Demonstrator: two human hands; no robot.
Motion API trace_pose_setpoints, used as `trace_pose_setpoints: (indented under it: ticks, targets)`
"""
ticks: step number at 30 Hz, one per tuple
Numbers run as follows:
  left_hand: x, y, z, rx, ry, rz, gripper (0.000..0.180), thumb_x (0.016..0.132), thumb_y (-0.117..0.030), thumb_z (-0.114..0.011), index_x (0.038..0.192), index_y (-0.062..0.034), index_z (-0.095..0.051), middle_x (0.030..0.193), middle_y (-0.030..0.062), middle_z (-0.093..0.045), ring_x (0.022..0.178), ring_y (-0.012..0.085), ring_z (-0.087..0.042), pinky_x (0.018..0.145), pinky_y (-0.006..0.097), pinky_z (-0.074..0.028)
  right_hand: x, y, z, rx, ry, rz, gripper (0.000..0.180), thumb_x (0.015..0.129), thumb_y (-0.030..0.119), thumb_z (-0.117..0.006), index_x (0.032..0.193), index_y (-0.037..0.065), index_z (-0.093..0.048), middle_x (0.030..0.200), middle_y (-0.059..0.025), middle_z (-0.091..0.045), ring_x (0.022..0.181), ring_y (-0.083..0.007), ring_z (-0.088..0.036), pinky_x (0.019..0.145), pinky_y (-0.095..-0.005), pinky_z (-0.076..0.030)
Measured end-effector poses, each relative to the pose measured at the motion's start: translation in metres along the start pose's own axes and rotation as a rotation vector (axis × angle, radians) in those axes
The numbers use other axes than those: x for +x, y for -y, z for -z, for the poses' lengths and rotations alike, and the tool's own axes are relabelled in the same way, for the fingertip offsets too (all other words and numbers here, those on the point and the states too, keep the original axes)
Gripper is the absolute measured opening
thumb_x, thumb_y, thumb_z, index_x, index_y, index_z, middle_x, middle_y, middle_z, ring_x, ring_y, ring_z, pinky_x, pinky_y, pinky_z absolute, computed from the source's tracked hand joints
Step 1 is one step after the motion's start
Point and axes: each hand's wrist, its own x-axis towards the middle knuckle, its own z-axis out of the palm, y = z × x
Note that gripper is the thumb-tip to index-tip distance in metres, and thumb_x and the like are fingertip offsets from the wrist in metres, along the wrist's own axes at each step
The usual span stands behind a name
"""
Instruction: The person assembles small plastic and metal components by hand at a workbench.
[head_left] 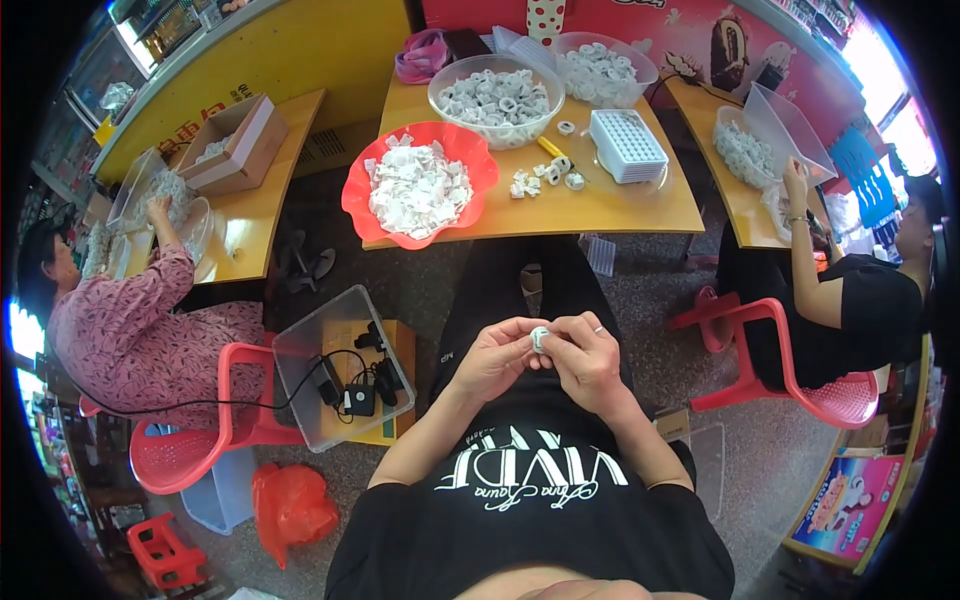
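Above my lap, a small white plastic part (pixel 540 339) with a rounded, ring-like shape sits between both hands. My left hand (pixel 492 358) pinches it from the left with thumb and fingertips. From the right, my right hand (pixel 587 364) has its thumb and bent fingers closed on the same part. On the table (pixel 610 217) in front stands a red wavy-rimmed bowl (pixel 358 205) of flat white pieces. Behind it is a clear bowl (pixel 440 112) full of white ring-shaped parts. Several loose white pieces (pixel 525 184) lie near the table's front edge, beside a yellow-handled tool (pixel 549 147).
A stack of white gridded trays (pixel 630 148) and another clear bowl (pixel 645 75) occupy the table's right side. At side tables, a person (pixel 130 320) works on the left and another (pixel 850 270) on the right. A clear bin (pixel 300 400) with black cables stands left of my legs.
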Motion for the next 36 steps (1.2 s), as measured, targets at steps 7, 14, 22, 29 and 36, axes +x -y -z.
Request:
trace_pose_setpoints:
  ticks: [7,14,22,29,36]
  targets:
    - [-0.002,0.000,0.003,0.032,-0.008,-0.017,0.026,0.093,-0.009,-0.055,0.115,0.0037,-0.057,0.096,0.0103,-0.064,0.081,0.0143,-0.063,0.073,0.025,-0.053,0.003,-0.001,-0.003,0.051,0.040,0.035,0.023,0.059,0.000,-0.069,0.082,0.003,-0.067,0.082,-0.0049,-0.061,0.068,-0.0201,-0.056,0.060,-0.0309,-0.046]
    - [-0.005,-0.001,0.008,0.072,-0.022,0.013,0.027,0.092,-0.010,-0.058,0.115,0.0051,-0.058,0.094,0.0117,-0.065,0.078,0.0155,-0.064,0.071,0.025,-0.053,0.007,-0.005,-0.002,0.148,0.114,0.043,0.022,0.058,-0.001,-0.068,0.080,0.003,-0.066,0.081,-0.0034,-0.060,0.067,-0.0201,-0.054,0.059,-0.0313,-0.045]
    - [-0.007,-0.001,0.008,0.082,0.010,-0.016,0.028,0.092,-0.011,-0.057,0.115,0.0053,-0.058,0.094,0.0120,-0.065,0.079,0.0165,-0.065,0.071,0.025,-0.053,0.003,0.000,-0.006,0.450,0.085,-0.321,0.023,0.067,-0.003,-0.072,0.089,0.003,-0.067,0.083,-0.0041,-0.058,0.069,-0.0149,-0.054,0.061,-0.0244,-0.046]
    - [-0.007,-0.001,-0.004,0.146,-0.044,-0.024,0.028,0.093,-0.008,-0.056,0.117,0.0043,-0.058,0.098,0.0140,-0.066,0.077,0.0172,-0.065,0.068,0.025,-0.053,-0.026,-0.033,-0.016,1.156,0.214,-1.041,0.033,0.075,0.003,-0.075,0.105,-0.001,-0.061,0.083,-0.0027,-0.062,0.071,-0.0061,-0.059,0.059,-0.0176,-0.045]
    - [-0.002,0.002,-0.002,0.251,-0.186,-0.063,0.025,0.091,-0.001,-0.055,0.115,0.0035,-0.059,0.097,0.0135,-0.066,0.076,0.0159,-0.065,0.064,0.022,-0.052,-0.031,-0.027,-0.023,1.192,0.013,-1.024,0.023,0.080,-0.002,-0.068,0.102,-0.003,-0.062,0.081,-0.0069,-0.066,0.068,-0.0098,-0.062,0.060,-0.0205,-0.049]
